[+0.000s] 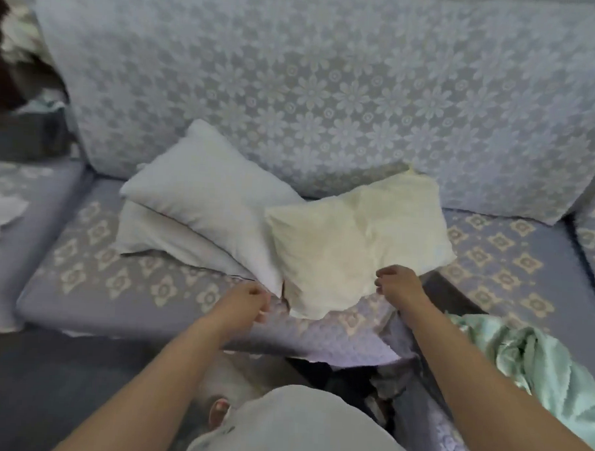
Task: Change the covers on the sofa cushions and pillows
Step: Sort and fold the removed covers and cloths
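A person reaches both bare arms out over a sofa seat (82, 284) with a flower pattern. The left hand (248, 301) is at about 7 o'clock from the cream pillow (356, 241). Its fingers are curled in tight, and they sit right at the low corner of the white pillow (205, 201); it is too blurry to tell if they pinch the cloth or just touch it. The right hand (397, 284) is at about 5 o'clock on the cream pillow. Its fingers are curled too, and they seem to hold the pillow's near edge. The cream pillow lies flat in the middle of the seat, with its far corner against the sofa back (330, 73). The white pillow lies at 9 o'clock from it, touching it, on top of another white pillow (152, 236). A shiny green cloth (529, 358) lies at about 4 o'clock, on the seat's near edge, close to the right arm.
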A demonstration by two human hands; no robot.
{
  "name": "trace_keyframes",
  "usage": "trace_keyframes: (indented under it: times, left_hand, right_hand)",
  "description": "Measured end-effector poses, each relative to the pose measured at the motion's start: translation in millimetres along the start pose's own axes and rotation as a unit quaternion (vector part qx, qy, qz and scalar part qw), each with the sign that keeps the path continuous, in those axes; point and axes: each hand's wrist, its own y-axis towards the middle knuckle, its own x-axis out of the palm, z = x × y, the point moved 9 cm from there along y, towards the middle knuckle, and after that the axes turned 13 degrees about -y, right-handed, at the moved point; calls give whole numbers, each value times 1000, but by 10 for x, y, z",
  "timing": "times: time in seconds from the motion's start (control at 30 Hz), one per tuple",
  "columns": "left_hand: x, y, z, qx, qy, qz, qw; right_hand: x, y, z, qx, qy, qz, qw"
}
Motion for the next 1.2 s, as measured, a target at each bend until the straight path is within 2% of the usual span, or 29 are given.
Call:
trace_keyframes:
  times: [0.07,0.17,0.23,0.43,0.5,0.67,0.8,1.0,1.2]
  left_hand:
    - [-784,-182,-199,-7,-27,34,999]
    - [-2194,-526,-572,-20,-94,124,988]
    - [-2978,-819,-700,-17,-144,191,971]
    - [-4546,-1372,-875,43,-252,305,917]
    - [-4796,-1373,-919,47,-264,311,912]
    - [-5285,-1160,-998,16,-236,285,929]
    - [-5953,-890,-1033,-6,-222,282,933]
    - [-6932,-606,-1315,-73,-263,294,916]
    - [-7989,171,-1547,-116,-303,275,905]
  right_hand:
    - [743,-251,-744,-44,-16,-56,997]
    - [1926,-738,-1964,-158,-115,-125,973]
    - [2416,-1079,-2701,-221,-145,-143,954]
    - [3373,-1698,-4391,-299,-126,-196,925]
    - [3637,-1759,-4704,-307,-133,-207,919]
    - [4432,-1702,-5285,-283,-144,-245,916]
    - [5041,-1494,-5841,-265,-132,-256,920]
    - [5762,-1404,-6386,-209,-139,-295,922]
    - [6298,-1380,-6916,-175,-139,-292,930]
